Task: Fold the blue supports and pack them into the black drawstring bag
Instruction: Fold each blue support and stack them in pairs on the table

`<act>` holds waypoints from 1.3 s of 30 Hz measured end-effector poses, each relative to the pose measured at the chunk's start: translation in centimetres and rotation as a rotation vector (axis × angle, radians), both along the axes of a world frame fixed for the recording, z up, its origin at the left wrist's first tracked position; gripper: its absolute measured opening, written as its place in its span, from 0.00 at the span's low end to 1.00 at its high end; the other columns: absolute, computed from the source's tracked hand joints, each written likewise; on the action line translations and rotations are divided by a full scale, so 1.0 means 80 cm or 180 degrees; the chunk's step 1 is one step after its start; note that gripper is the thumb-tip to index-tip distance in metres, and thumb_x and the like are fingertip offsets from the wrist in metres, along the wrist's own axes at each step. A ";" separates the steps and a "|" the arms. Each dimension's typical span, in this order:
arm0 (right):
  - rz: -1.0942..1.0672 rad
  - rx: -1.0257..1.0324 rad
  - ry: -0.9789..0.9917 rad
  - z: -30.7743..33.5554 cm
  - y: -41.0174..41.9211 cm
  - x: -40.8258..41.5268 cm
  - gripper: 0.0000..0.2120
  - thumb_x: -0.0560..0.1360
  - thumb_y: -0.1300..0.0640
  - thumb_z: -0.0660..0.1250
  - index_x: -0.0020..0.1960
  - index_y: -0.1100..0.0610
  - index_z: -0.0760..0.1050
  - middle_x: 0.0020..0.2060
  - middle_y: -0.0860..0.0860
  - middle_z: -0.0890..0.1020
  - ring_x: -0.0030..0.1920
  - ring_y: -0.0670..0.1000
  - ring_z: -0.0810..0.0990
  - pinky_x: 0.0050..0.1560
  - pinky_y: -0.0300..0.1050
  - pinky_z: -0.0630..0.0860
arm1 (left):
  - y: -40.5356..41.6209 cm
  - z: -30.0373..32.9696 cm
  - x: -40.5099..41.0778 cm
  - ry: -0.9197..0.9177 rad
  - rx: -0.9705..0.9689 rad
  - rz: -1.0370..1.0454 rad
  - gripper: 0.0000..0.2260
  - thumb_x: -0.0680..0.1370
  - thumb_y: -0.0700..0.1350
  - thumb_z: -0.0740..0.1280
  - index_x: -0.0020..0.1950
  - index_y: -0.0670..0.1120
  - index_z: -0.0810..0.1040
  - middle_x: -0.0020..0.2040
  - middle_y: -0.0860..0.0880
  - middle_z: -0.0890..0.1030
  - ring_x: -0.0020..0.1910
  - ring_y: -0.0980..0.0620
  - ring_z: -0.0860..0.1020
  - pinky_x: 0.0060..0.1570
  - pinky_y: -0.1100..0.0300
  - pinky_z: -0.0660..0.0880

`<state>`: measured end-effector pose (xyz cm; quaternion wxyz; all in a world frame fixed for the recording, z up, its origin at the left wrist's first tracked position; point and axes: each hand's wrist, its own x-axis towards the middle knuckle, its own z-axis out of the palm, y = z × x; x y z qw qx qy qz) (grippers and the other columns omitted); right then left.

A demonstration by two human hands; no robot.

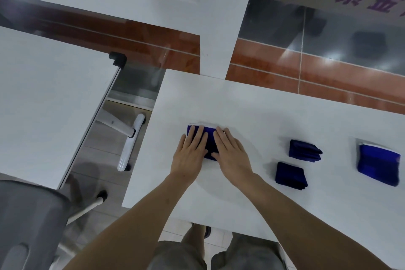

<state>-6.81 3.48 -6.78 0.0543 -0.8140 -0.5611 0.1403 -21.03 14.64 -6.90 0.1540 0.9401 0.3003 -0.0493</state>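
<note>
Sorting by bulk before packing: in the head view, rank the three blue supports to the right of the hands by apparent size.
1. Far-right support, largest.
2. Rear folded support and near folded support: alike, unranked.

One blue support [210,140] lies flat at table centre, white strip along its 12 o'clock edge. At 3 o'clock: two small dark folded supports [304,151] [290,175], then a bigger brighter one [378,165].

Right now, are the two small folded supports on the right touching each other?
Apart. The head view shows bare white table between the farther folded support and the nearer folded support.
</note>
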 end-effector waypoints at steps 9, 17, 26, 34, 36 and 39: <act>0.0095 -0.0681 0.0179 -0.006 -0.008 0.003 0.32 0.84 0.43 0.41 0.83 0.54 0.35 0.82 0.48 0.34 0.82 0.57 0.36 0.81 0.59 0.43 | 0.007 -0.008 -0.005 0.0622 0.0147 -0.0345 0.29 0.83 0.57 0.34 0.83 0.47 0.38 0.83 0.48 0.38 0.81 0.45 0.35 0.78 0.37 0.44; 0.0065 -0.0768 0.0206 0.005 -0.011 0.006 0.32 0.85 0.44 0.44 0.83 0.52 0.36 0.82 0.47 0.35 0.83 0.57 0.39 0.81 0.60 0.48 | 0.004 0.004 0.001 0.0887 0.0088 -0.0340 0.29 0.82 0.57 0.32 0.81 0.47 0.33 0.83 0.46 0.35 0.81 0.44 0.34 0.78 0.36 0.41; -0.0137 -0.0987 0.0143 0.023 -0.053 0.022 0.32 0.86 0.46 0.49 0.83 0.51 0.36 0.82 0.47 0.34 0.82 0.57 0.38 0.81 0.61 0.47 | -0.038 0.020 0.036 0.1072 -0.0203 -0.0439 0.29 0.85 0.56 0.41 0.80 0.47 0.30 0.82 0.46 0.33 0.81 0.42 0.34 0.78 0.36 0.39; -0.0194 -0.0783 0.0448 0.060 -0.056 0.050 0.29 0.86 0.54 0.53 0.84 0.53 0.46 0.83 0.47 0.46 0.83 0.52 0.43 0.82 0.53 0.48 | -0.052 0.033 0.054 0.1034 -0.0108 -0.0360 0.29 0.86 0.51 0.49 0.83 0.45 0.40 0.83 0.45 0.37 0.82 0.42 0.39 0.78 0.36 0.43; -0.0517 -0.0364 0.0579 0.075 -0.070 0.056 0.26 0.86 0.57 0.55 0.82 0.54 0.55 0.82 0.47 0.57 0.83 0.51 0.51 0.81 0.50 0.55 | -0.062 0.043 0.060 0.0684 -0.0125 -0.0110 0.27 0.84 0.47 0.55 0.83 0.46 0.52 0.84 0.45 0.46 0.82 0.41 0.44 0.79 0.38 0.44; -0.0921 0.0288 0.0581 0.088 -0.110 0.069 0.20 0.84 0.57 0.60 0.75 0.55 0.70 0.73 0.51 0.74 0.75 0.55 0.69 0.72 0.56 0.71 | -0.092 0.067 0.080 0.0024 -0.0290 0.0436 0.19 0.84 0.46 0.59 0.75 0.47 0.69 0.77 0.44 0.67 0.78 0.40 0.62 0.77 0.41 0.56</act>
